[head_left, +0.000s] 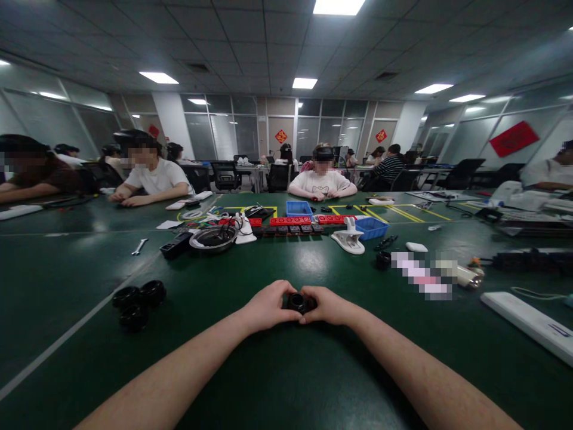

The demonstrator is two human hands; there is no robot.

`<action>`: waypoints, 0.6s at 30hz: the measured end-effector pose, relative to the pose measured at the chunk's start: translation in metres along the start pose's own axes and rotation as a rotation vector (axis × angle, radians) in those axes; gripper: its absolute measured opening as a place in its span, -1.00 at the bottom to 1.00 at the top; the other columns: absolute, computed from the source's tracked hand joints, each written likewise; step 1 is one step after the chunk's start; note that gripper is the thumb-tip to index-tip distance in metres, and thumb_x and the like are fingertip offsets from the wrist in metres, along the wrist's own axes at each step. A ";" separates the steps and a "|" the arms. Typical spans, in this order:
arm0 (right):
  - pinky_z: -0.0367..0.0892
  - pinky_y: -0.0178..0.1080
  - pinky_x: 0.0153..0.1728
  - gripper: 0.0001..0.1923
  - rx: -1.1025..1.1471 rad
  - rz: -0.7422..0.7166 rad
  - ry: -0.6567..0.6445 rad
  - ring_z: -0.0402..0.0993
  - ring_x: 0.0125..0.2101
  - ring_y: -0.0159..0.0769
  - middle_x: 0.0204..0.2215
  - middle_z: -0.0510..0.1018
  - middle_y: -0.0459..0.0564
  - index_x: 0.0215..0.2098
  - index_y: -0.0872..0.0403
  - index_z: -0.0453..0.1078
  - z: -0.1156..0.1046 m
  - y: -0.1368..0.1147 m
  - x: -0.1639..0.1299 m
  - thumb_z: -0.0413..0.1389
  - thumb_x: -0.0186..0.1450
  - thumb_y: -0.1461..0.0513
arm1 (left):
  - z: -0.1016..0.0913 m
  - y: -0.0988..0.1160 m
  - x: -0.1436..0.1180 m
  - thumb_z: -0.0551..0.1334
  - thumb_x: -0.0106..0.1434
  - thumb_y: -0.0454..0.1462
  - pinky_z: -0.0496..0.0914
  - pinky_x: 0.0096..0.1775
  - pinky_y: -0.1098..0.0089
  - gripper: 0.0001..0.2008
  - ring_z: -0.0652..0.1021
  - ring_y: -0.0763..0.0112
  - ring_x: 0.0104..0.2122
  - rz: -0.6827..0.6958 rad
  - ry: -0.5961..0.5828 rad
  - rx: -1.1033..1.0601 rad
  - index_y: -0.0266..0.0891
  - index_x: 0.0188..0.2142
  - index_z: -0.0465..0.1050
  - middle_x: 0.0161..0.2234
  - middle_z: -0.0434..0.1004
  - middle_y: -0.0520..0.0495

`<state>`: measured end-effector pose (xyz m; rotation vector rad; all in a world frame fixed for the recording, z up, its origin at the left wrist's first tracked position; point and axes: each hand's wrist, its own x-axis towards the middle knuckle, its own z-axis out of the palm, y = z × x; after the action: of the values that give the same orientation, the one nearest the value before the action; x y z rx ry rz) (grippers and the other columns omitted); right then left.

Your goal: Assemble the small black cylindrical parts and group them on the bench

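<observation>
Between my two hands, at the middle of the green table, is a black ring-shaped part (296,303) with a round hole facing up. My left hand (268,306) curls its thumb and fingers around the left side of it. From the other side my right hand (329,306) grips it, fingers bent and thumb close to the left thumb. Some dark material shows beside the ring under the right fingers, too hidden to name. Off to the left, 3 similar black rings (134,316) stand close together on the table.
A wrench (139,246), a metal bowl (213,239) with cables and a white clamp stand (349,237) lie farther back. Red power strips (290,221) and blue trays (371,227) are behind. A white bar (528,322) lies at right. Across the table sits a person (321,179).
</observation>
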<state>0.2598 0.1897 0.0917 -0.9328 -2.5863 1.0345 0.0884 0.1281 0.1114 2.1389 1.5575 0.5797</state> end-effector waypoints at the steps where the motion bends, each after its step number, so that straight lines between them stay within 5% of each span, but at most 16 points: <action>1: 0.07 -0.42 -0.58 -0.63 -0.078 0.035 0.053 0.23 -0.54 -0.43 -0.56 0.32 -0.17 -0.43 0.12 0.25 0.004 -0.002 0.000 0.22 -0.12 0.10 | 0.002 0.001 0.000 0.24 -0.10 -0.06 0.21 -0.40 0.45 -0.60 0.37 0.37 -0.37 -0.026 0.029 0.019 -0.23 -0.31 0.29 -0.33 0.31 -0.01; 5: 0.11 -0.32 -0.52 -0.62 -0.438 0.208 0.293 0.32 -0.49 -0.28 -0.50 0.41 -0.04 -0.43 0.10 0.28 0.022 -0.012 0.002 0.10 -0.03 -0.03 | 0.008 0.005 -0.002 0.20 -0.06 -0.04 0.22 -0.40 0.43 -0.63 0.38 0.35 -0.36 -0.129 0.158 0.111 -0.20 -0.31 0.27 -0.33 0.31 -0.01; 8: 0.15 -0.24 -0.42 -0.58 -0.534 0.201 0.337 0.35 -0.41 -0.18 -0.46 0.43 0.04 -0.41 0.11 0.30 0.026 -0.014 0.002 0.06 -0.01 -0.06 | 0.007 0.005 -0.002 0.19 -0.05 -0.04 0.22 -0.39 0.41 -0.64 0.39 0.35 -0.37 -0.128 0.168 0.143 -0.20 -0.32 0.27 -0.34 0.31 0.00; 13: 0.19 -0.26 -0.32 -0.43 -0.216 -0.081 0.173 0.31 -0.29 -0.22 -0.27 0.39 0.00 -0.16 0.09 0.25 0.010 -0.005 -0.001 0.19 -0.10 0.04 | -0.005 -0.002 0.000 0.22 -0.06 -0.08 0.21 -0.38 0.45 -0.65 0.37 0.38 -0.35 0.035 0.025 0.040 -0.20 -0.31 0.29 -0.34 0.31 0.03; 18: 0.19 -0.32 -0.33 -0.52 0.099 -0.153 -0.048 0.31 -0.32 -0.32 -0.30 0.40 -0.08 -0.14 0.09 0.26 -0.003 0.001 -0.003 0.19 -0.03 0.18 | -0.012 -0.007 0.001 0.23 -0.06 -0.09 0.16 -0.52 0.52 -0.61 0.31 0.49 -0.49 0.055 -0.116 -0.073 -0.23 -0.25 0.29 -0.40 0.27 0.04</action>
<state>0.2641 0.1899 0.0931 -0.6824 -2.5711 1.1432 0.0766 0.1320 0.1170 2.1272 1.3986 0.5123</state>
